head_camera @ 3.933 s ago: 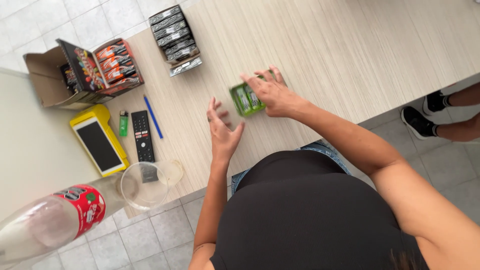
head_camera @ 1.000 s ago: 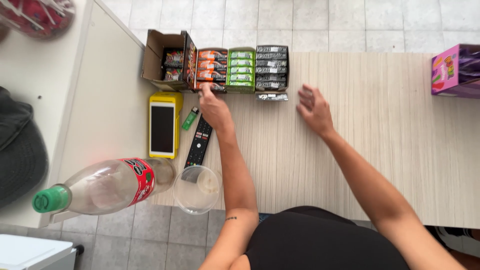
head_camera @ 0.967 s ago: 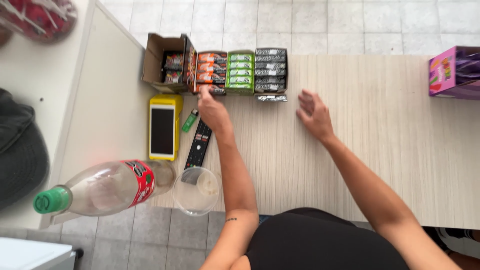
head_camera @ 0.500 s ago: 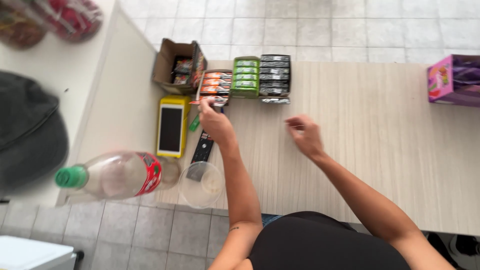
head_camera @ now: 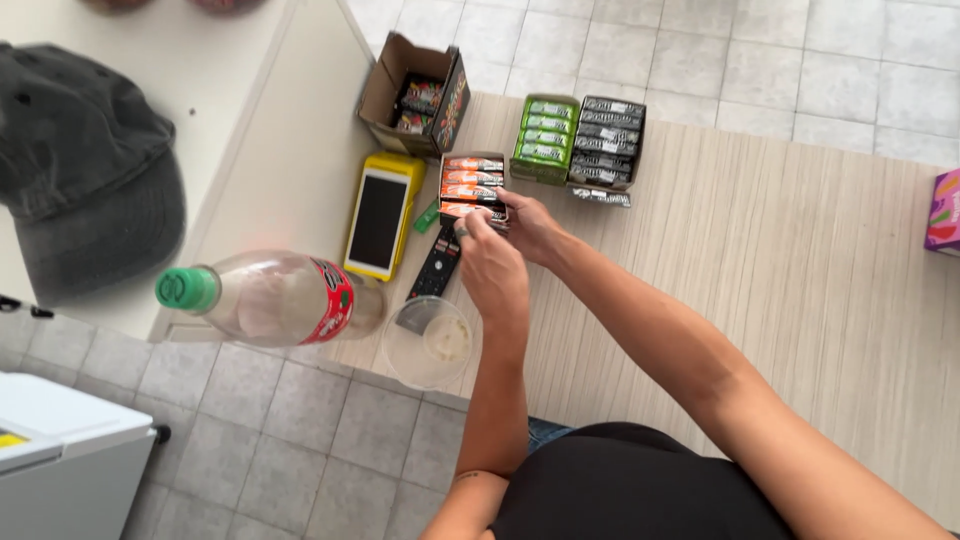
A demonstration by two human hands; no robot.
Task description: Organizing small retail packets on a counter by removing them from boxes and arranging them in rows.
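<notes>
While both hands meet over the near end of the orange tray, the left hand curls its fingers around a small pack there, and the right hand pinches the same pack from the other side (how firmly either one holds it, I cannot tell, since the fingers cover most of it). The tray sits on the desk, with its orange packs lying in a row and the held pack at the edge nearest the person.

Just right of that tray stand a green tray and a black tray, touching each other. A loose dark pack lies just in front of the black one. Behind the orange tray an open carton holds more packs.

Left of the hands lies a yellow card reader, and a black remote runs under the left hand. A clear cup stands near the desk's front edge, beside a bottle lying on its side with a green cap and red label. A grey cap rests well to the left, and a pink box shows at the right edge.
</notes>
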